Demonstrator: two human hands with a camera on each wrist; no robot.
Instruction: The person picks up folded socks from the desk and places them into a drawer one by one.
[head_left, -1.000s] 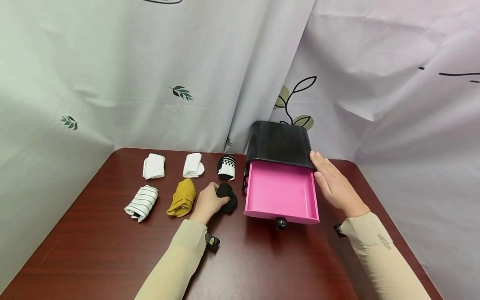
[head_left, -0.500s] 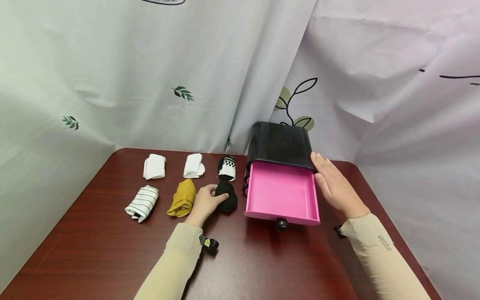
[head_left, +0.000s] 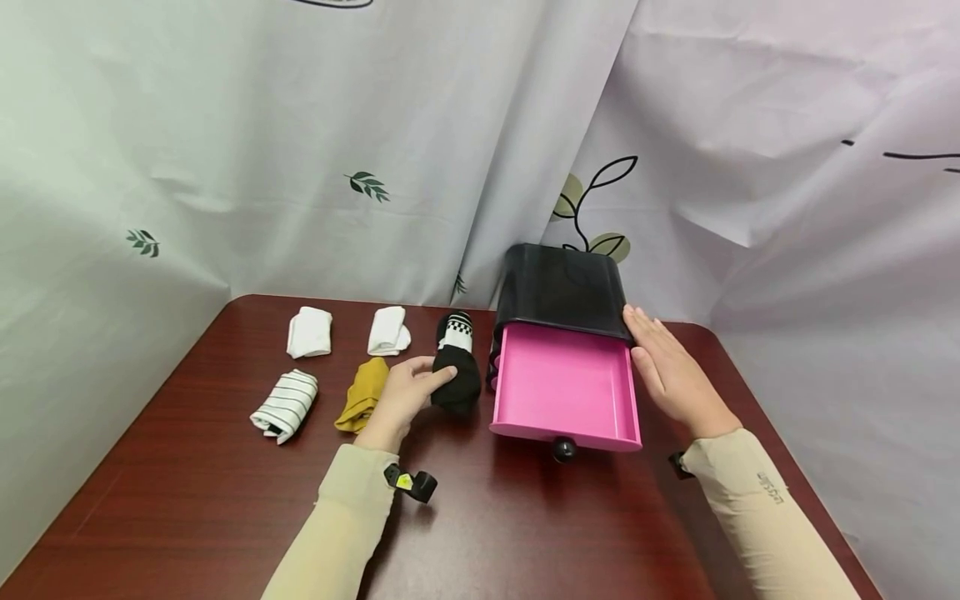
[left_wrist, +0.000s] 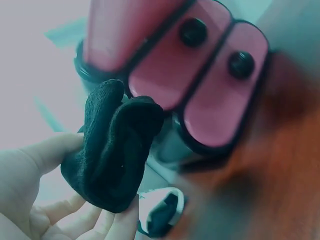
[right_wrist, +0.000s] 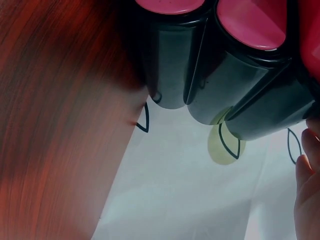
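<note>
My left hand (head_left: 397,396) pinches a folded black sock (head_left: 457,382) between thumb and fingers, left of the pulled-out pink drawer (head_left: 562,387). In the left wrist view the rolled sock (left_wrist: 117,155) is raised in front of the cabinet's pink drawer fronts. My right hand (head_left: 675,379) lies with straight fingers against the right side of the black drawer cabinet (head_left: 562,287). Only the edge of that hand's fingers (right_wrist: 309,155) shows in the right wrist view. Behind the black sock, partly covered by it, is a black-and-white checked sock (head_left: 457,333).
Two folded white socks (head_left: 309,332) lie at the back left of the brown table (head_left: 225,517). In front of them are a striped sock (head_left: 285,406) and a mustard sock (head_left: 365,396). The drawer's black knob (head_left: 564,449) juts toward the front. A white curtain (head_left: 337,150) hangs behind.
My left hand has lifted the black sock from its place, so that it now overlaps the checked sock. The left wrist has shifted slightly left. My right hand stays against the cabinet.
</note>
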